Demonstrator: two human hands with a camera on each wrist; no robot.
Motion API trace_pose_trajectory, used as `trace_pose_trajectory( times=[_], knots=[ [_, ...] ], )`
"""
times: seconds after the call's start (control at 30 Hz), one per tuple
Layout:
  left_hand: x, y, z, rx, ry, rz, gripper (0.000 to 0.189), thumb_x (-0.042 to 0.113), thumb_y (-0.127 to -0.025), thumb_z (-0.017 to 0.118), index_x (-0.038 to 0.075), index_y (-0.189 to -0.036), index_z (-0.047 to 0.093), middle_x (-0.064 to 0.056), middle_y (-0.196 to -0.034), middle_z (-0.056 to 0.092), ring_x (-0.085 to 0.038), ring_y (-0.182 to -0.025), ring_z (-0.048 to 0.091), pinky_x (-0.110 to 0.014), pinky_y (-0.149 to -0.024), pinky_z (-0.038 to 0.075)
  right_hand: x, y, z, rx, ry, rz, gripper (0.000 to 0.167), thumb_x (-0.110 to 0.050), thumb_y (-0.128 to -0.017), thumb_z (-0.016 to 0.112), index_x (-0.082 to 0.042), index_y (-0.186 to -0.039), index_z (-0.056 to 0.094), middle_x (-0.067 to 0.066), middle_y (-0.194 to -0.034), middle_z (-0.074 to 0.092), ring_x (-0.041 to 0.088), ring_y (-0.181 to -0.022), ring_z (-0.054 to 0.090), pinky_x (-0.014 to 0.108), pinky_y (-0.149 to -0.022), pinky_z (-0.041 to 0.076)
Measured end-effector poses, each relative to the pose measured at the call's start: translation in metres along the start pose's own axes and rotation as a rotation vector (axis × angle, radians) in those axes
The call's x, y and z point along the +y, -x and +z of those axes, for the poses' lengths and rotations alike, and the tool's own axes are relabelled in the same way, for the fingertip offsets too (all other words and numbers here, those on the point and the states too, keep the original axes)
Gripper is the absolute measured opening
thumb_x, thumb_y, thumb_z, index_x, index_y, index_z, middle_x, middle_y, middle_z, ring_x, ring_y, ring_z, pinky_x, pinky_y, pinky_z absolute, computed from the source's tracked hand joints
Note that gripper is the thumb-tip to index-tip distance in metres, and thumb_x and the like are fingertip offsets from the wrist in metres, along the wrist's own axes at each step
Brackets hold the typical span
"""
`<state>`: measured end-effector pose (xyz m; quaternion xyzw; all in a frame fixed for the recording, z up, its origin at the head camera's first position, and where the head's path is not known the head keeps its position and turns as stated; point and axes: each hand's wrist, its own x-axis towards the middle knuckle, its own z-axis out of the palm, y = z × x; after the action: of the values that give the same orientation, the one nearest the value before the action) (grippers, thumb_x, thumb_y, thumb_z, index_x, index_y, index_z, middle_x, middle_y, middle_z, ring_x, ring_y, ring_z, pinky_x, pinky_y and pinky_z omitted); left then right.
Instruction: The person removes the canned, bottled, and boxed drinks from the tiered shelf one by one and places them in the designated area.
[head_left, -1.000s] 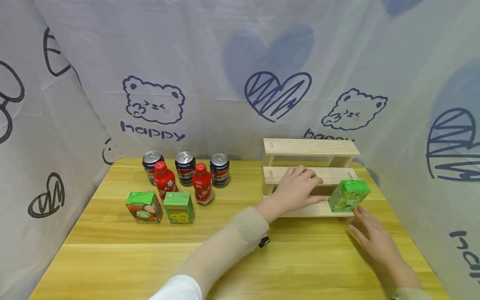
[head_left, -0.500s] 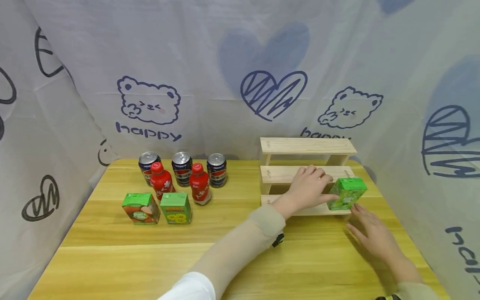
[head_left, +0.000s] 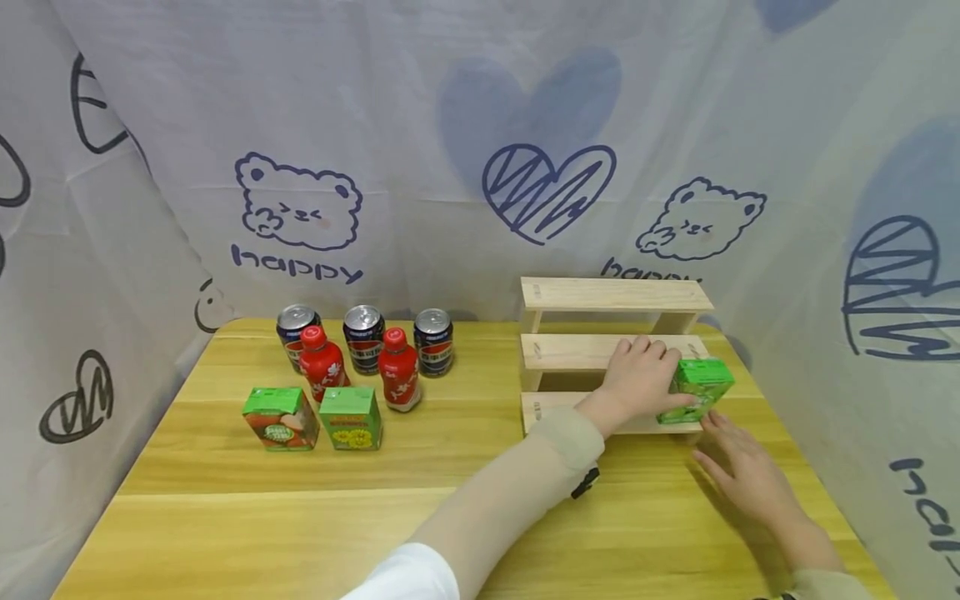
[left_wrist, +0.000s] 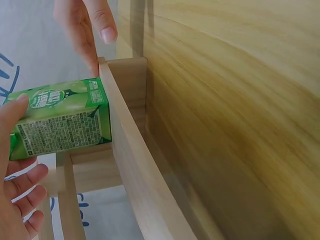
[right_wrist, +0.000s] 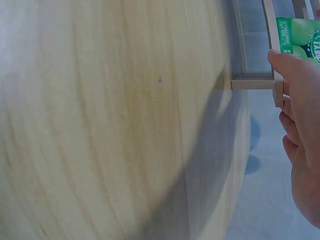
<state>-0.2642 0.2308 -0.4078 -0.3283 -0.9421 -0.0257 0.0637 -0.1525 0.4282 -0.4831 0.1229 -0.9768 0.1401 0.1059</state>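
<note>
A green juice box [head_left: 701, 379] stands at the right end of the lowest tier of a small wooden stepped shelf [head_left: 577, 352]. My left hand [head_left: 641, 383] pinches the box from its left side; in the left wrist view the thumb [left_wrist: 15, 110] lies across its printed face while the other fingers hang loosely below. The base of the juice box [left_wrist: 65, 117] meets the shelf board in that view. My right hand [head_left: 750, 475] is at the shelf's right end, fingers extended, fingertips right at the board's corner beside the box. Its thumb [right_wrist: 285, 64] is held apart from the fingers.
On the left of the wooden table [head_left: 300, 533] stand a red-and-green juice box [head_left: 281, 421] and a yellow-flowered green one [head_left: 352, 425]. Two red bottles [head_left: 322, 367] [head_left: 400, 375] and three dark cans [head_left: 435, 342] are behind them. A printed cloth [head_left: 420, 108] hangs around the table.
My left hand has shifted right, closer around the juice box, which now stands a little straighter on the lowest tier. The right hand has stayed at the shelf's end.
</note>
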Motion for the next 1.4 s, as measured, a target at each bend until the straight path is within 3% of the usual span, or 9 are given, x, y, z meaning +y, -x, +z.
trace_pose_trajectory(
  times=[0.3, 0.7, 1.03, 1.4],
  knots=[
    [0.004, -0.008, 0.001, -0.018, 0.000, 0.012, 0.074, 0.081, -0.083, 0.038, 0.031, -0.137, 0.044, 0.013, -0.131, 0.053, -0.007, -0.121, 0.045, -0.026, -0.098, 0.034, 0.000, -0.001, -0.001, -0.006, 0.007, 0.021, 0.060, -0.031, -0.095, 0.063, 0.006, -0.140, 0.046, 0.030, -0.147, 0.040, 0.049, -0.132, 0.041, 0.058, -0.113, 0.025],
    [0.005, -0.002, 0.002, 0.037, 0.021, 0.045, 0.065, 0.078, -0.084, 0.042, 0.029, -0.126, 0.052, 0.015, -0.123, 0.058, -0.007, -0.112, 0.046, -0.024, -0.090, 0.035, 0.003, 0.000, 0.002, -0.005, -0.009, 0.025, 0.061, -0.031, -0.095, 0.063, 0.004, -0.142, 0.045, 0.029, -0.148, 0.040, 0.049, -0.133, 0.040, 0.061, -0.110, 0.029],
    [0.004, 0.002, -0.001, 0.043, -0.010, 0.060, 0.067, 0.078, -0.085, 0.040, 0.030, -0.129, 0.052, 0.017, -0.124, 0.059, -0.007, -0.110, 0.044, -0.026, -0.093, 0.033, 0.002, 0.000, 0.001, -0.033, -0.020, 0.045, 0.062, -0.034, -0.097, 0.059, 0.003, -0.144, 0.042, 0.029, -0.150, 0.037, 0.050, -0.135, 0.038, 0.062, -0.109, 0.028],
    [0.002, 0.014, -0.009, 0.055, 0.037, 0.057, 0.065, 0.079, -0.083, 0.045, 0.033, -0.128, 0.054, 0.019, -0.119, 0.060, -0.006, -0.102, 0.043, -0.025, -0.088, 0.033, 0.002, 0.000, 0.002, -0.009, -0.016, 0.044, 0.060, -0.031, -0.096, 0.062, 0.005, -0.141, 0.045, 0.032, -0.146, 0.040, 0.051, -0.132, 0.040, 0.064, -0.105, 0.031]
  ],
)
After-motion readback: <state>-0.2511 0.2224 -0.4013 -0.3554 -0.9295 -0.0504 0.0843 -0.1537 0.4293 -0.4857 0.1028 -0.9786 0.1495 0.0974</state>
